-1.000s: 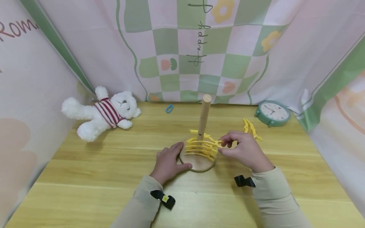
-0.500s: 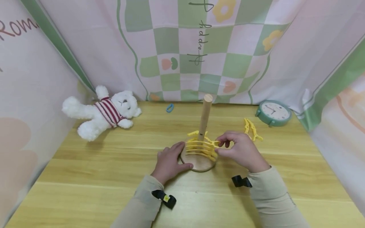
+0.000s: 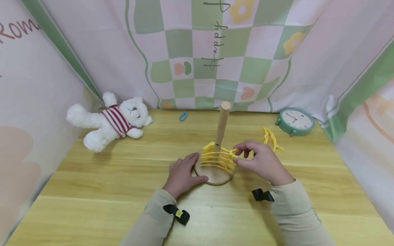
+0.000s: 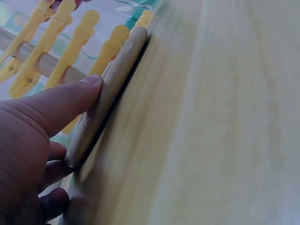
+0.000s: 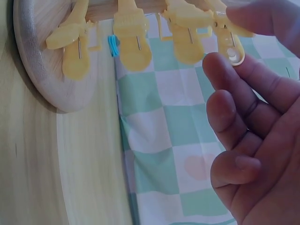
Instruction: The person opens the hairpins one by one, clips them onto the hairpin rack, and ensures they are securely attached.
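A wooden stand has an upright post (image 3: 221,126) and a round base (image 3: 215,177). Several yellow alligator hair clips (image 5: 131,37) are stacked one above another around the lower post. My left hand (image 3: 182,176) holds the base at its left edge; in the left wrist view its thumb lies over the rim, with the other fingers around the edge. With thumb and fingertips, my right hand (image 3: 262,161) pinches the tail end of the topmost hair clip (image 5: 227,30). That clip's arms lie on both sides of the post. Its remaining fingers are curled loosely below.
Loose yellow clips (image 3: 272,139) lie on the table just past my right hand. A green clock (image 3: 294,121) stands at the back right. At the back left are a white plush bear (image 3: 117,121) and a small blue ring-like item (image 3: 183,116). A patterned curtain (image 3: 206,54) hangs behind.
The far arm of the topmost hair clip has swung in and now lies along the post with the others. My right hand has shifted only slightly; the left stays on the base.
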Available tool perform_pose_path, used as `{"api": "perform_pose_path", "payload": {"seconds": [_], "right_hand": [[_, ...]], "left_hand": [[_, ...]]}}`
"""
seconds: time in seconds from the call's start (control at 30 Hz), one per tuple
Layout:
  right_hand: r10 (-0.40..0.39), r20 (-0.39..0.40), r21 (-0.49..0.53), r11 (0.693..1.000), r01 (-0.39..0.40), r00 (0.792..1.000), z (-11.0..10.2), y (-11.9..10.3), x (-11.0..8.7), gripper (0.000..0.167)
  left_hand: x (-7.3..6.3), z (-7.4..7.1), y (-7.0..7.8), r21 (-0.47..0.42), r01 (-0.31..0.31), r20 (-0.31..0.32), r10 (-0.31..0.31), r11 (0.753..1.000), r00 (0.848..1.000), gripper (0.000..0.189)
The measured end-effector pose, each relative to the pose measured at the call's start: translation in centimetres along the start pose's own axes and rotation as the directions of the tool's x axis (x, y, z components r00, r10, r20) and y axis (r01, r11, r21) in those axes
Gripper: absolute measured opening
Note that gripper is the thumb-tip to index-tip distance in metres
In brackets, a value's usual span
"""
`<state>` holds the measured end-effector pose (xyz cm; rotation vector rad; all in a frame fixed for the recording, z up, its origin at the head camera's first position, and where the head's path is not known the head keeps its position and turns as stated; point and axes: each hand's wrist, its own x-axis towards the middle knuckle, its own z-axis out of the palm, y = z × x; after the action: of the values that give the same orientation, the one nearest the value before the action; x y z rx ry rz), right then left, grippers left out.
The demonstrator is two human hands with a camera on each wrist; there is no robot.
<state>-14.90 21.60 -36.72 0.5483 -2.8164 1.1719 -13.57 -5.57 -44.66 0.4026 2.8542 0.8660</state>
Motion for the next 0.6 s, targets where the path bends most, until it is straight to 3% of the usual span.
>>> {"api": "perform_pose_path", "payload": {"seconds": [0.6], "right_hand": [[-0.049,0.014,-0.035,0.998,0.05,0.999,-0.04,0.85,0.04,0.023]], "left_hand": [[0.02,0.13,-0.24,-0.025,-0.001,-0.005,0.001,1.0,1.0,0.093]]}}
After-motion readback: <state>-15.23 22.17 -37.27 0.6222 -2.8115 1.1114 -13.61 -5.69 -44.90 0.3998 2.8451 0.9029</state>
